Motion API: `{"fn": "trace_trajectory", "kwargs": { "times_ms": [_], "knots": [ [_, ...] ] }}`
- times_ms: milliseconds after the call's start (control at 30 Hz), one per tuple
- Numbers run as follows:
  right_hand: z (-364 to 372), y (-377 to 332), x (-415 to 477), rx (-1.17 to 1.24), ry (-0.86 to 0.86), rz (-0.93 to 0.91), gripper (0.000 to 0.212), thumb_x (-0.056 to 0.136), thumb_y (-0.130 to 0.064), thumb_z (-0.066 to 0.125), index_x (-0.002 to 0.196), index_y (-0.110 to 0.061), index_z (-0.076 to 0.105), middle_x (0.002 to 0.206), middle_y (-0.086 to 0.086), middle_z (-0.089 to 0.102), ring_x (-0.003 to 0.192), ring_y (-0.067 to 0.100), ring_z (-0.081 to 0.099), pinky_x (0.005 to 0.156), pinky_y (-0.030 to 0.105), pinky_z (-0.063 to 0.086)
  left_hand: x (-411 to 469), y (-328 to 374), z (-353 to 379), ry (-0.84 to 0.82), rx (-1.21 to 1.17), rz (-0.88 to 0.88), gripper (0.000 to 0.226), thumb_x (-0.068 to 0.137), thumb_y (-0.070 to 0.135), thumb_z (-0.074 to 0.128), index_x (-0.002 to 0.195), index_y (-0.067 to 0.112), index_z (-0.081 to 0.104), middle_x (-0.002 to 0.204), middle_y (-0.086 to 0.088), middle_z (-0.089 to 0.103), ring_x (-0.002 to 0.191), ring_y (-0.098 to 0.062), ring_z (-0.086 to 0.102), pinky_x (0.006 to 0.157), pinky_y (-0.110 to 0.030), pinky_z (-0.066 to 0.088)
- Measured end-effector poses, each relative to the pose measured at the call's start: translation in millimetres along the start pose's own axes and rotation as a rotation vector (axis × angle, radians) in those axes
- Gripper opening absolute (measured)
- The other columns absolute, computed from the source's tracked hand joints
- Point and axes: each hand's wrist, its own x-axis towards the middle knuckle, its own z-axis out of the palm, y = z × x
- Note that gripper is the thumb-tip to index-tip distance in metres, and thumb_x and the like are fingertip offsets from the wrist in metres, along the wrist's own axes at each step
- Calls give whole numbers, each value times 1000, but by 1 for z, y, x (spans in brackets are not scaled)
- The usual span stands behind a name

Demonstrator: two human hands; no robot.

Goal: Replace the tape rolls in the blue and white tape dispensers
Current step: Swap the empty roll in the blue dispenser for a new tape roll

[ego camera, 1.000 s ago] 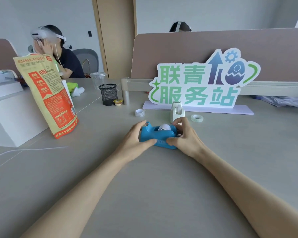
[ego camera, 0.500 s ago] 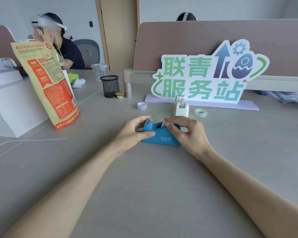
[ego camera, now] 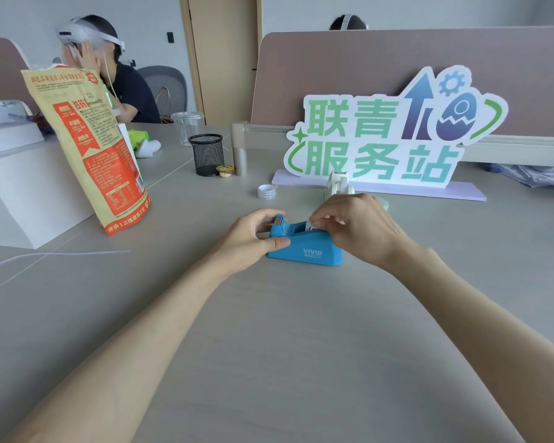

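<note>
Holding the blue dispenser [ego camera: 304,247] mid-frame, the left hand [ego camera: 250,241] grips its front; the right hand [ego camera: 362,228] pinches the roll [ego camera: 310,226]. Next, probably lift it out.

An office — desk divider [ego camera: 397,75], mesh pen cup [ego camera: 206,154], service-station sign [ego camera: 390,135] on shared grey desk [ego camera: 269,330].

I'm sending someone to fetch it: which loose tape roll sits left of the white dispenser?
Start at the green-lettered sign. Left of its lilac base, on the grey table, lies a tape roll. It lies apart from the mesh cup, unlike the roll hidden behind the right hand.
</note>
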Motion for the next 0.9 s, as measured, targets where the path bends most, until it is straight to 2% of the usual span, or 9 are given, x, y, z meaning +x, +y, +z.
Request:
{"fn": "trace_trajectory", "kwargs": {
  "times_ms": [233,400,500,567,667,733,833,900],
  "knots": [
    [-4,-9,3,-162,-56,-10,31,73,6,52,85,-16,70,80,4,66,71,30,57,59,37,47,-1,1,2,8,2,-2,48,80,5,74,121,25,58,123,-1,62,113,-11,59,103,-30,45],
    [-4,-1,4,-121,-97,-24,31,72,7,53,85,-16,69,81,4,65,75,24,57,64,38,50,0,-5,7,54,5,6,47,80,9,74,116,31,57,121,1,64,117,-14,60,105,-36,45],
    [-3,4,1,-72,-53,-33,29,77,5,56,87,-18,71,85,2,68,79,22,60,68,35,51,0,-7,9,72,-17,0,48,80,9,74,120,30,58,121,1,65,116,-14,60,105,-38,46],
    [-1,1,-4,-46,17,-12,26,81,6,56,91,-13,70,89,5,67,77,23,59,66,31,48,-1,-8,10,85,-12,-1,49,80,11,73,123,28,58,121,2,65,116,-13,60,105,-39,46],
    [-1,-8,-15,86,205,66,22,88,2,54,101,-10,68,98,6,64,73,13,51,66,21,45,-6,-6,14,98,-17,3,50,81,11,73,126,26,57,121,4,65,118,-11,59,106,-38,45],
    [-3,-15,-28,187,308,114,20,92,-4,54,105,-14,65,100,2,61,75,10,52,66,16,49,-9,-5,18,108,10,10,51,83,12,71,131,23,54,125,4,63,118,-9,59,105,-34,45],
    [-4,-25,-54,337,291,216,14,95,-16,55,107,-16,62,104,-1,62,86,10,57,66,12,51,-10,-1,25,142,83,23,54,85,18,69,135,22,49,131,1,61,119,-10,58,104,-32,45],
    [-5,-25,-67,414,243,315,10,95,-21,57,103,-19,62,105,-3,64,90,9,58,64,16,52,-7,3,33,158,129,25,56,87,20,68,139,21,46,134,1,58,121,-14,57,104,-34,44]
  ]
}}
